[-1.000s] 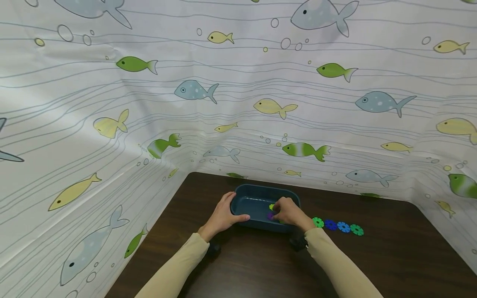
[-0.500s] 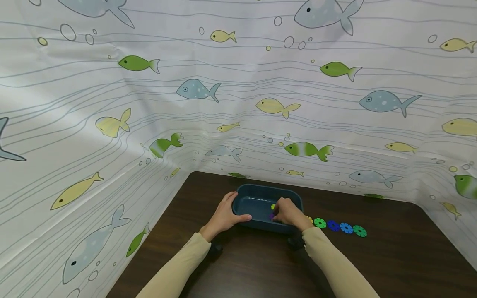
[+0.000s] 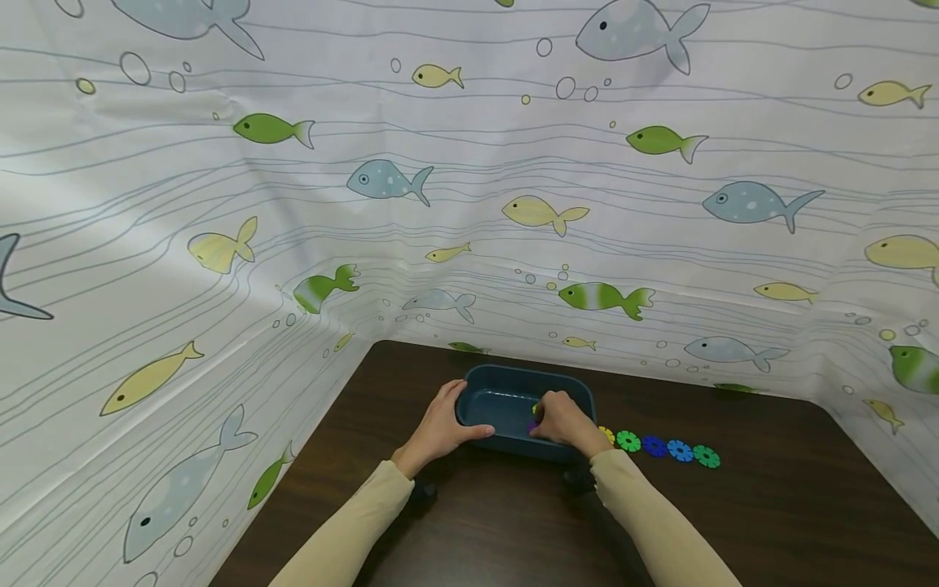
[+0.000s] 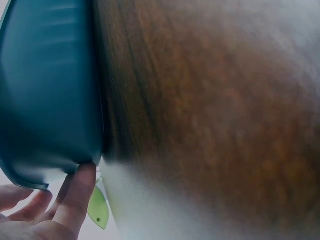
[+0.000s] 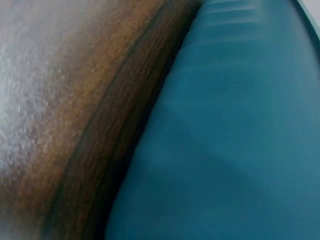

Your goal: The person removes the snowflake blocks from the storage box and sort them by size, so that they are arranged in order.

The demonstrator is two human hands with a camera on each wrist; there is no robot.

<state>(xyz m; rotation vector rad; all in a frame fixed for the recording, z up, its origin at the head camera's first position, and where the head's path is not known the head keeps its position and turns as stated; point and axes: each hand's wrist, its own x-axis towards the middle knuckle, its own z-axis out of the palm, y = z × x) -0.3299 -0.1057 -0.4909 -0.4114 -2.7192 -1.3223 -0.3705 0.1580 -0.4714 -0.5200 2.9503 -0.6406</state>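
Note:
A dark blue plastic basin [image 3: 499, 408] stands on the table. My left hand [image 3: 440, 420] holds its left end, thumb along the front rim and fingers against the outer left side; the left wrist view shows those fingers [image 4: 80, 195] touching the basin's wall. Inside the basin, toward the right end, my right hand [image 3: 561, 420] reaches down with bent fingers. A purple notched disc [image 3: 532, 425] shows at its fingertips, and a yellow disc [image 3: 535, 409] is partly covered by it. Whether the fingers pinch a disc is hidden. The right wrist view shows only table and basin wall [image 5: 225, 140].
Right of the basin, several notched plastic discs lie in a row: yellow [image 3: 606, 436], green [image 3: 628, 441], dark blue [image 3: 654, 446], light blue [image 3: 680, 450] and green [image 3: 707, 456]. A white fish-printed sheet [image 3: 469, 204] walls the dark wooden table [image 3: 499, 522] at back and sides.
My right hand has shifted slightly left within the basin, covering more of the yellow disc there. Another yellow disc outside has come into sight beside the wrist. The left hand stays put.

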